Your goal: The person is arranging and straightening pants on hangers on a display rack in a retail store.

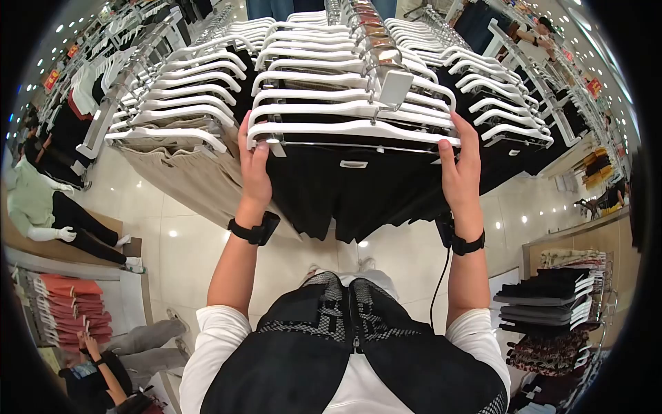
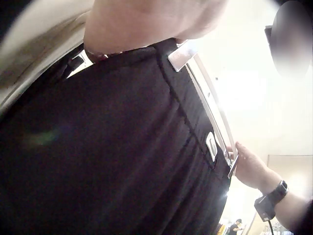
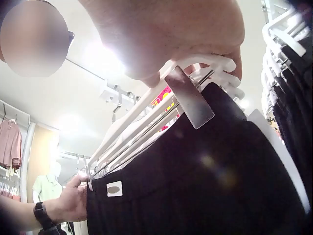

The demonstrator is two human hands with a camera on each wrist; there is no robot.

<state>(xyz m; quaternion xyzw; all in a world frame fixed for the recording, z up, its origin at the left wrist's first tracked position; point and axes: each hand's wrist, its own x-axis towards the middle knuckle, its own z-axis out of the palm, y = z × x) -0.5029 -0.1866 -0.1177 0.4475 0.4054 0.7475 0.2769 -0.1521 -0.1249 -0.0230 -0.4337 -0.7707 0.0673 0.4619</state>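
Observation:
A pair of black pants (image 1: 338, 190) hangs from the frontmost white hanger (image 1: 352, 129), with metal clips at its waist and a small pale label (image 1: 354, 164) in the middle. My left hand (image 1: 255, 172) grips the left end of this hanger, thumb in front and fingers behind. At the opposite end my right hand (image 1: 460, 176) holds on the same way, thumb on the near side. The right wrist view shows more hangers stacked close behind under the fingers of that hand, beside a shiny clip (image 3: 190, 98). Black cloth (image 2: 112, 132) fills most of the left wrist view.
Beige pants (image 1: 183, 169) on white hangers crowd the left side, and more dark garments hang on the right row (image 1: 510, 131). A mannequin (image 1: 41, 207) stands at the far left. Another person (image 1: 103, 372) is at the lower left, near coral garments (image 1: 72, 307). Stacked dark clothes (image 1: 545, 300) are at the lower right.

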